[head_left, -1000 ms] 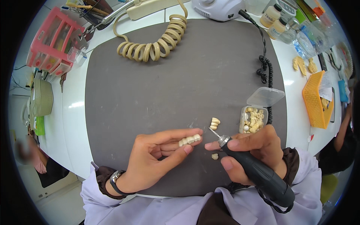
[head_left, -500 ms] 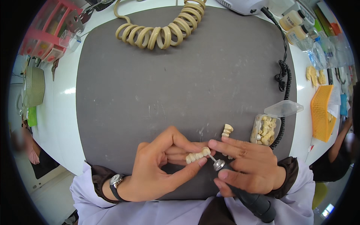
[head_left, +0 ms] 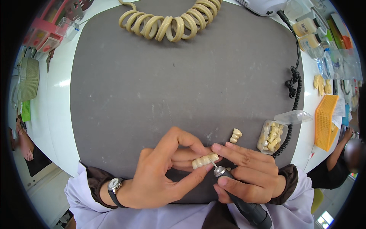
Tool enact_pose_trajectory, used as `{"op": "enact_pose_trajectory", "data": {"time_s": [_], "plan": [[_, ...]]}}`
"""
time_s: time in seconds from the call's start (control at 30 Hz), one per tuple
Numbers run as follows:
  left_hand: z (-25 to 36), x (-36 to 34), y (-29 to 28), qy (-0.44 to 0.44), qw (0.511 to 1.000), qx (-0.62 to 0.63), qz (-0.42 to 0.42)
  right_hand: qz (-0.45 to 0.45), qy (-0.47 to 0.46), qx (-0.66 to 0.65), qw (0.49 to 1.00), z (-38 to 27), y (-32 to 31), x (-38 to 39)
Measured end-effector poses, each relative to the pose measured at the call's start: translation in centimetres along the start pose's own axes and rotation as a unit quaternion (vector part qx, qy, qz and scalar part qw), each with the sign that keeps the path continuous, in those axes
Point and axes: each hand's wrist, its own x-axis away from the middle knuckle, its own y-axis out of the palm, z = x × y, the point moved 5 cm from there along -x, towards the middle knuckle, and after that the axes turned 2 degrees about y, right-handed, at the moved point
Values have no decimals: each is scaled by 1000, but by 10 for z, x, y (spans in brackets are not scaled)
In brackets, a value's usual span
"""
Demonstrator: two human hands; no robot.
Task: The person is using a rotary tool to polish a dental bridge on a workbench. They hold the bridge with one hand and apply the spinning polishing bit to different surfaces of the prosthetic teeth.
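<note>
My left hand [head_left: 156, 173] pinches a tooth-coloured dental bridge [head_left: 201, 163], a row of several joined crowns, between thumb and fingers. My right hand [head_left: 255, 173] is closed round a black dental handpiece [head_left: 249, 210] with a silver nose. Its thin bur [head_left: 212, 163] meets the right end of the bridge; whether it touches cannot be made out. The right index fingertip rests by the left fingers. Beyond the right hand a short piece of joined crowns [head_left: 235, 135] lies on the grey mat [head_left: 160, 84]. Another pale piece is mostly hidden under the right fingers.
A clear box of loose crowns [head_left: 273, 136], lid raised, stands right of my right hand. Black coiled cable [head_left: 292, 95] runs along the mat's right edge. A beige coiled hose [head_left: 164, 27] lies at the far side. An orange basket [head_left: 326, 122] and a co-worker [head_left: 329, 168] are at right.
The whole view has shifted slightly. The bur now meets the bridge from a steeper angle, slightly inward from its right end. Both hands keep their grips.
</note>
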Motion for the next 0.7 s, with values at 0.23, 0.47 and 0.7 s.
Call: {"op": "enact_pose_trajectory", "data": {"time_s": [0.23,0.47,0.7], "plan": [[9,-6,2,5,996,-57,-67,56,67,-120,989,8,-8,8],[6,-5,2,17,996,-68,-47,46,50,-130,989,12,-9,13],[5,-5,2,18,997,-67,-40,41,42,-127,990,10,-11,10]]}}
